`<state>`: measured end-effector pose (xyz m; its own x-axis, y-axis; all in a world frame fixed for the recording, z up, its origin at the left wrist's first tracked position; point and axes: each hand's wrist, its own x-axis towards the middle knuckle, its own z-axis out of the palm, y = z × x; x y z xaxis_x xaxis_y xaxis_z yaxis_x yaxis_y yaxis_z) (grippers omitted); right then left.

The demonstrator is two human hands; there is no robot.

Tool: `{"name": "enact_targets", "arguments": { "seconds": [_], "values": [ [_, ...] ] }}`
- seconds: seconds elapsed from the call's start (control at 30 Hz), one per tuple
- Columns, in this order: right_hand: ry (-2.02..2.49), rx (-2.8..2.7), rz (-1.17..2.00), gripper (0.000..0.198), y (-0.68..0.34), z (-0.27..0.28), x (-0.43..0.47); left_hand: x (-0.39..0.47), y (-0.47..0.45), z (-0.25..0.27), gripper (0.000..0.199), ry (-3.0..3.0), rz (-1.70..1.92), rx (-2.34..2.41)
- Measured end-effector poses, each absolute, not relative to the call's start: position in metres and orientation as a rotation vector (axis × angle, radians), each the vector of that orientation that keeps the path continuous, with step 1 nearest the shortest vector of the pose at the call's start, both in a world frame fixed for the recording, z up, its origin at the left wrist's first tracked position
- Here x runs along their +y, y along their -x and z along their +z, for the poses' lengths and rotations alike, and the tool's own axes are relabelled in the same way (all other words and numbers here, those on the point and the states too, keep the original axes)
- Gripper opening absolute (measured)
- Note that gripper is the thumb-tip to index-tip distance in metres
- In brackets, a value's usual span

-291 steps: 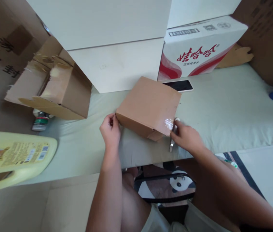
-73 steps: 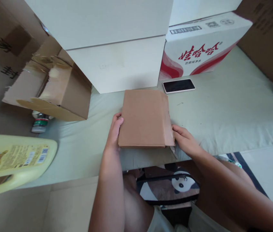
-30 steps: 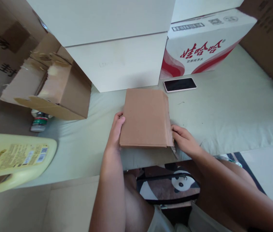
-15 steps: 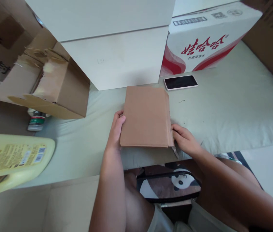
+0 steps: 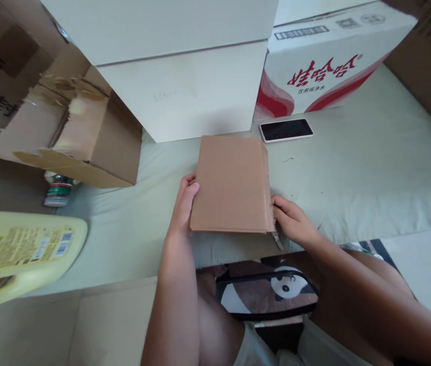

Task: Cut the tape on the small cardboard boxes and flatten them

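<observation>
A flat brown cardboard box (image 5: 233, 185) rests on the pale green sheet, its plain broad face up. My left hand (image 5: 185, 203) grips the left edge, thumb on top and fingers along the side. At the right side, my right hand (image 5: 291, 218) is closed on the worn edge, with some fingertips hidden by the box. A narrow torn strip (image 5: 278, 241) hangs at the lower right corner, close to my right hand.
White boxes (image 5: 188, 91) stand behind, beside a red-and-white carton (image 5: 314, 76). A phone (image 5: 286, 130) lies in front of that carton. To the left are an open torn cardboard box (image 5: 112, 142), a green-labelled bottle (image 5: 58, 190) and a yellow jug (image 5: 48, 249).
</observation>
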<state>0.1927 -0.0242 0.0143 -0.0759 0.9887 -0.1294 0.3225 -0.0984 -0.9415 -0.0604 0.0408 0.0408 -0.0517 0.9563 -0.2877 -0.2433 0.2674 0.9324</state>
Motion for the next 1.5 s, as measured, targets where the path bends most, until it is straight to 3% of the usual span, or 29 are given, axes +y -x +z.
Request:
{"name": "enact_targets", "arguments": {
  "seconds": [1.5],
  "values": [
    [1.504, -1.474, 1.215, 0.018, -0.192, 0.0161, -0.0239, 0.0402, 0.0606, 0.0428, 0.049, -0.795, 1.151, 1.216]
  ]
}}
